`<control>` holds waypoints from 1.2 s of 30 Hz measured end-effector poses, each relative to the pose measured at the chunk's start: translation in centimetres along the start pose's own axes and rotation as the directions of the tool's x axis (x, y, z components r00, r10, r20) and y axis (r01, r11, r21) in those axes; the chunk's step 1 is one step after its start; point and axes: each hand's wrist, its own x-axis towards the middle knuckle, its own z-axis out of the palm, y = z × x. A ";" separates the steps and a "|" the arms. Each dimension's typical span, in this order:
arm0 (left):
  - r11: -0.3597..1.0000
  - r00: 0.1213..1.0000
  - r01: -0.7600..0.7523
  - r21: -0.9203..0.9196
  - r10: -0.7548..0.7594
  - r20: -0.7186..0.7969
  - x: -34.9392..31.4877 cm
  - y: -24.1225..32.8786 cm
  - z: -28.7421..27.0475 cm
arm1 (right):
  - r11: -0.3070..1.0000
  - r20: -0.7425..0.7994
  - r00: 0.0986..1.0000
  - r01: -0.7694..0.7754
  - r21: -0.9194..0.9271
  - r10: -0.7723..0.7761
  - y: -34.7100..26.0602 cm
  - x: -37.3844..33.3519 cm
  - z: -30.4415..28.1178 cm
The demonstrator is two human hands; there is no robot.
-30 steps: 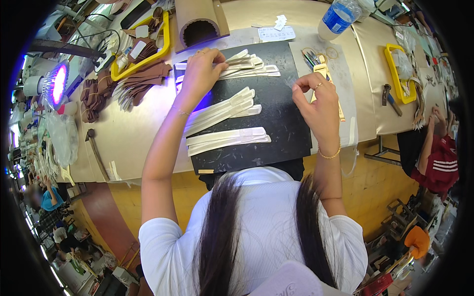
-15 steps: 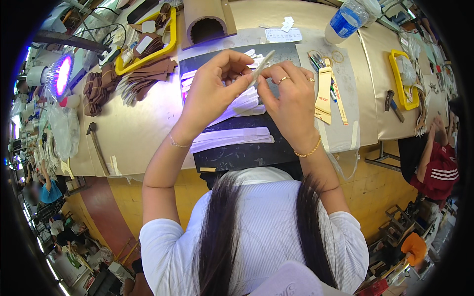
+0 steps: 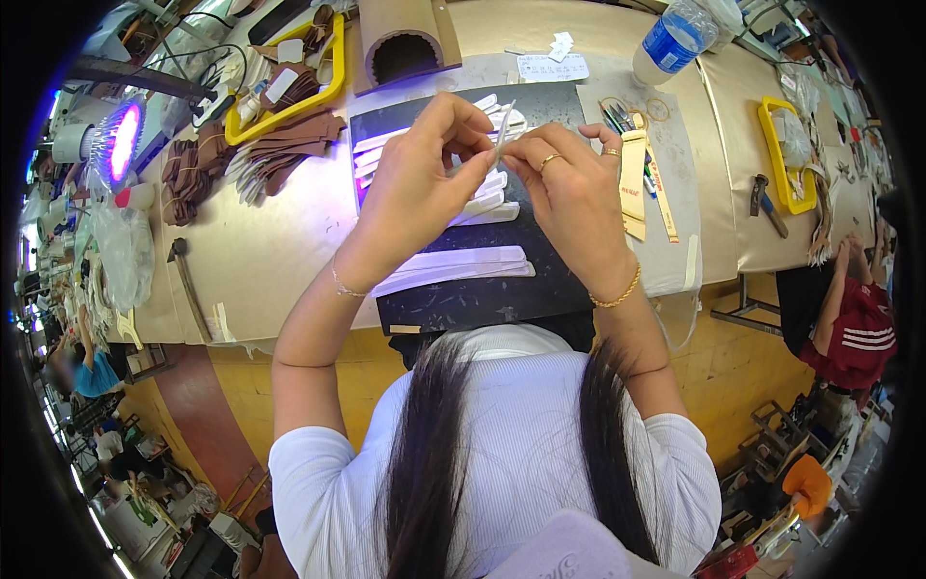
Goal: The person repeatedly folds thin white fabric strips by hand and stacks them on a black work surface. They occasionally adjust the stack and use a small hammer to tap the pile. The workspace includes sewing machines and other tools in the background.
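Note:
A thin white strip (image 3: 505,121) is pinched between the fingertips of my left hand (image 3: 432,179) and my right hand (image 3: 569,183), above a black mat (image 3: 540,299). It stands nearly on edge, and its lower part is hidden by my fingers. Both hands have their thumbs pressed against the forefingers. Beneath them, several flat white strips (image 3: 497,212) lie fanned in small piles, partly covered by my left hand. Closer to me on the mat is another pile of white strips (image 3: 453,268).
At left are a lit purple lamp (image 3: 123,145), brown strips (image 3: 289,145), a yellow tray (image 3: 338,63) and a hammer (image 3: 190,289). A brown tube (image 3: 405,53) lies at the back. Rightward are pens (image 3: 617,118), a water bottle (image 3: 670,46) and another hammer (image 3: 769,207).
The white strip has turned more upright and narrower to view. My right hand has shifted slightly right, its wrist moving outward; my left hand has barely moved.

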 end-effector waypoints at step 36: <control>0.916 0.990 0.121 0.382 -0.142 0.026 -1.2 -8.5 -0.4 | 0.460 0.363 0.295 -0.686 -0.564 0.884 11.7 -19.8 -14.2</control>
